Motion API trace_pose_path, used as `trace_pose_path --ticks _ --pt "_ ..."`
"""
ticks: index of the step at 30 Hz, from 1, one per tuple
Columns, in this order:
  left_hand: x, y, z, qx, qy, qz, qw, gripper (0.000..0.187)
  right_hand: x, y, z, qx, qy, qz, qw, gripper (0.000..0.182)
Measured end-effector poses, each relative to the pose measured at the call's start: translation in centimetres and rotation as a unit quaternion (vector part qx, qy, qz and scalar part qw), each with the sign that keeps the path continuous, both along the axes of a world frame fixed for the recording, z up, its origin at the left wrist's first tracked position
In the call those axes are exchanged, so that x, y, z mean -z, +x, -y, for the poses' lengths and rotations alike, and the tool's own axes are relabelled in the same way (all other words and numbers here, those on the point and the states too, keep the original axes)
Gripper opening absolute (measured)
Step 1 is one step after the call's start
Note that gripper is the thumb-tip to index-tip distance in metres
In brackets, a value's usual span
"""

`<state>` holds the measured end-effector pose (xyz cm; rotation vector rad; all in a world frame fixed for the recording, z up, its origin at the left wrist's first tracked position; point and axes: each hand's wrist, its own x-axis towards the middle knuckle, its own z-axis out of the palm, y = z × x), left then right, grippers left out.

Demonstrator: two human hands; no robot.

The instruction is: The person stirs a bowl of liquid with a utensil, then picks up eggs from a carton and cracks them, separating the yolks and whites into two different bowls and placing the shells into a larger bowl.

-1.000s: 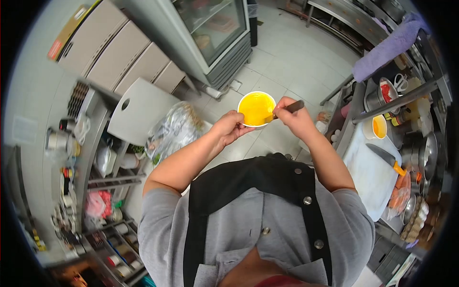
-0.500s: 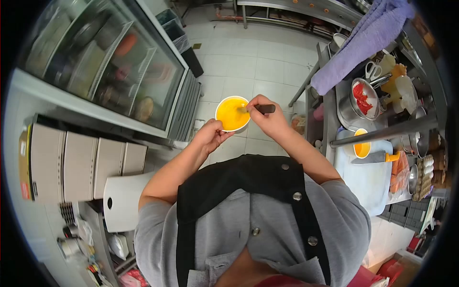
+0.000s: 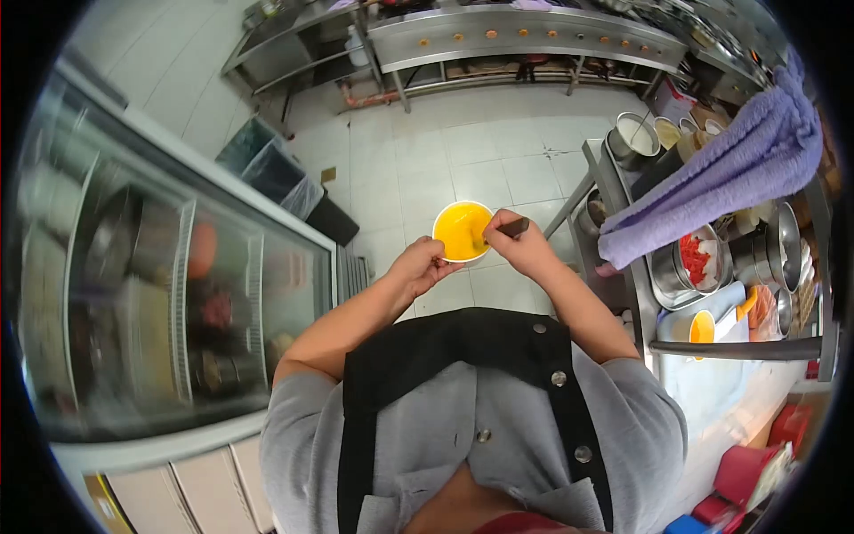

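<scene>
Supporting the bowl point(image 3: 479, 259) at its left and near side, the left hand point(image 3: 418, 267) is clamped on the rim, thumb uppermost. The right hand point(image 3: 527, 252) is closed on the dark handle point(image 3: 513, 228) at the bowl's right edge. The handle's long axis slants inward, down and leftward, toward the yellow liquid point(image 3: 456, 230); its submerged end cannot be distinguished. The bowl lies between both hands, forward of the black apron point(image 3: 463, 334), with the right hand nearer the handle.
</scene>
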<state>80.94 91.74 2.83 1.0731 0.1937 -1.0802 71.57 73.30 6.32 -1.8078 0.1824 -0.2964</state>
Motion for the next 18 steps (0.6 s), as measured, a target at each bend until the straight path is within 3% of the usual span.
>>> trace_pose_path --ticks 2,4,6,10,12,14,16,18 --pt "-0.6 3.2 1.3 0.008 0.013 0.001 1.0 0.027 -0.5 2.3 0.4 0.009 0.108 -0.046 0.993 0.011" --pt "0.2 6.9 2.7 0.044 0.012 0.013 0.999 0.03 0.0 4.7 1.3 0.065 0.089 -0.006 0.994 0.011" --pt "0.1 9.9 4.8 0.059 0.019 -0.003 0.998 0.03 0.4 7.3 3.3 0.05 -0.001 -0.021 0.999 0.009" --pt "0.6 16.3 8.9 0.11 -0.012 0.002 0.994 0.031 1.1 12.3 6.9 0.113 0.088 0.007 0.99 0.009" --pt "-0.4 18.8 11.7 0.11 -0.001 0.002 0.994 0.031 0.5 14.7 9.8 0.051 0.036 -0.02 0.998 0.008" --pt "-0.4 21.2 13.8 0.111 0.021 -0.001 0.994 0.032 -0.2 17.0 11.9 0.055 0.092 -0.038 0.993 0.008" --pt "-0.5 24.2 16.8 0.144 -0.012 0.001 0.99 0.033 -1.2 19.4 14.2 0.152 0.04 0.023 0.987 0.007" --pt "-0.7 27.1 19.5 0.159 0.007 0.011 0.987 0.034 -1.9 21.7 16.9 0.157 0.0 0.002 0.988 0.008"
